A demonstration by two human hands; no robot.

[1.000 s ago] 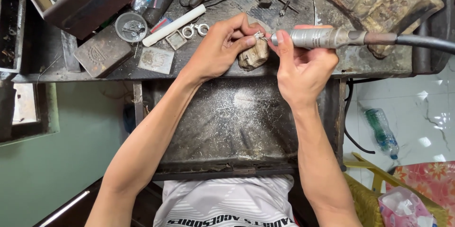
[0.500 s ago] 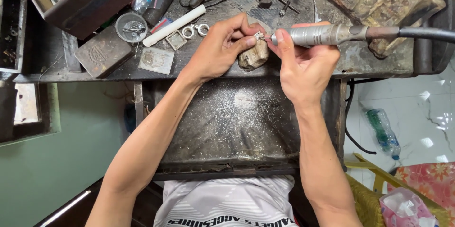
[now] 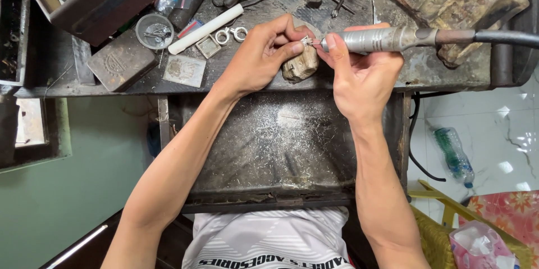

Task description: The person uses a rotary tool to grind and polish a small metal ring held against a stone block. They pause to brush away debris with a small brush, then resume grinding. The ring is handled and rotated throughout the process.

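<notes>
Fingers of the left hand pinch a small silver piece against a wooden peg; filings already dust the tray below, so grinding looks well underway. Left to right: a box of scraps, a round tin of bits, then the right hand gripping the grinder closed.

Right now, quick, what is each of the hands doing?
Left hand: closed, pinching a small silver piece against a wooden peg.
Right hand: closed around a grey rotary tool.
</notes>
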